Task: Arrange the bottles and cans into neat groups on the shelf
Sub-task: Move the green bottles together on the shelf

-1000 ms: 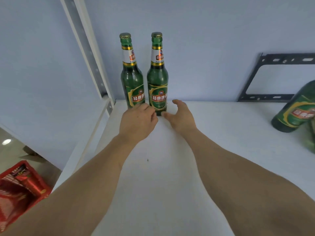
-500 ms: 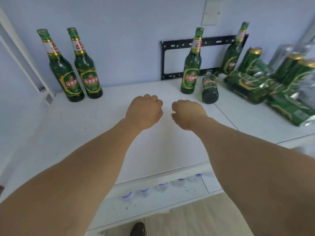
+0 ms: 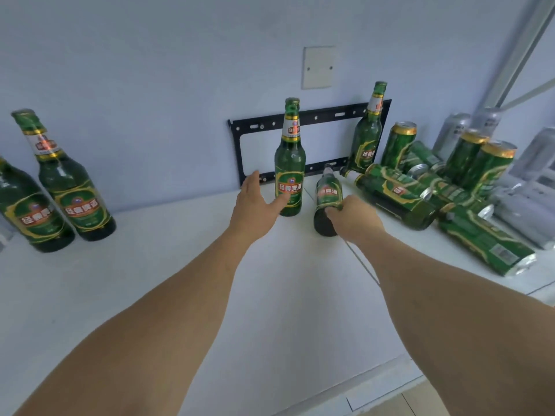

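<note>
White shelf (image 3: 270, 295) under you, your right hand (image 3: 356, 219) curls round the lying bottle (image 3: 327, 199) while your open left hand (image 3: 255, 205) touches the upright bottle (image 3: 289, 163) (careful, one nudge could topple it).

Red label bands on the green bottles, such as the standing bottle (image 3: 289, 163) mid-shelf, carry white Chinese characters, too blurred to read reliably
</note>
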